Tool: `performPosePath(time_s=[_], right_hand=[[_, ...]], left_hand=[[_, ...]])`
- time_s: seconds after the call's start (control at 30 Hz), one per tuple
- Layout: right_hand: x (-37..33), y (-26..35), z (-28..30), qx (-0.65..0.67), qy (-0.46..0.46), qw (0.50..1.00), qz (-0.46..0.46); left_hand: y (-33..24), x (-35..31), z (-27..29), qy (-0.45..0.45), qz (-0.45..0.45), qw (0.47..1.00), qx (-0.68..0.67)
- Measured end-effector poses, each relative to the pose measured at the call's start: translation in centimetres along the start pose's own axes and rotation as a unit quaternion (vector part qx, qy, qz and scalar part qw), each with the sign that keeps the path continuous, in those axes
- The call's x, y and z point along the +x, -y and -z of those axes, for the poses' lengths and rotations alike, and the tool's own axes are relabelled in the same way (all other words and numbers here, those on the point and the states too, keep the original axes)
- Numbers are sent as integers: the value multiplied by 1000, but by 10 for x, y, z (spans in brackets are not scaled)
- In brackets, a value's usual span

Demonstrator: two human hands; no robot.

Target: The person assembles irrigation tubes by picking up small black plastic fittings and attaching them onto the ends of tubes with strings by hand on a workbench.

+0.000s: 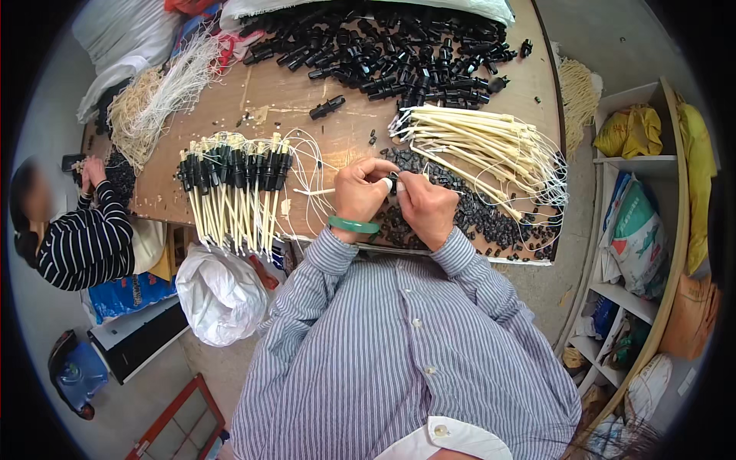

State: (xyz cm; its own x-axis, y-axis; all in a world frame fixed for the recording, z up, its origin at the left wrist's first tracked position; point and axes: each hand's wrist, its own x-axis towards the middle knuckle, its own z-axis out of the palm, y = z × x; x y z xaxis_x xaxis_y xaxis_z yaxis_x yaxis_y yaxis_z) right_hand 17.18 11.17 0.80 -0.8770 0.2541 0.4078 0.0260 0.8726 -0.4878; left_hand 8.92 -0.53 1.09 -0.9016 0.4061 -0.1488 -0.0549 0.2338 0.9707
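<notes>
Far L: co-worker (84,238) in b/w striped top, arms on the table edge, hands close together by a dk heap of small parts (120,178). Just R of that, a tangle of pale cords (157,100), wht + beige, spread on the brown table (284,115). Below, on the floor, an open wht sack (222,295).

Next along: row of assembled rods (238,188), cream stems twd the near edge, blk fittings at the upper part, packed side by side. Thin wht cords (310,157) loop off their R side, reaching nearly to the wearer's L hand (360,190).

L hand: green bangle (353,225) on wrist, fingers curled, thumb + index pinched; a cream rod (322,191) sticks out its L side, so it looks gripped there, well apart from the bundle on the R. Something small + wht at the thumb; too hidden to ID.

R hand (425,205): just beside the L, nearly touching, fingers bent in, thumb + index tips together; can't tell what, if anything, they pinch.

Up top, ctr: big pile of blk connectors (399,57). Under/around the R hand: scattered small blk pcs (483,222). Above those, bundle of loose cream rods (475,142), wht threads fanning out R. Far R: shelf unit (640,161) w/ bags, incl. a yellow one (629,132).
</notes>
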Motion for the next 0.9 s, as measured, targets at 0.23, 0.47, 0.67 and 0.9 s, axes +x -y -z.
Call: performPosePath(time_s=[0.23,0.47,0.67,0.9], right_hand=[[0,0,2,66,-23,997,-16],[-2,-8,4,186,31,980,-70],[6,-19,24,684,96,626,-363],[1,-24,23,523,78,802,-277]], left_hand=[[5,3,0,-11,-64,997,50],[9,7,5,-16,-105,986,132],[-5,6,9,111,-259,946,163],[-10,14,25,297,-142,933,146]])
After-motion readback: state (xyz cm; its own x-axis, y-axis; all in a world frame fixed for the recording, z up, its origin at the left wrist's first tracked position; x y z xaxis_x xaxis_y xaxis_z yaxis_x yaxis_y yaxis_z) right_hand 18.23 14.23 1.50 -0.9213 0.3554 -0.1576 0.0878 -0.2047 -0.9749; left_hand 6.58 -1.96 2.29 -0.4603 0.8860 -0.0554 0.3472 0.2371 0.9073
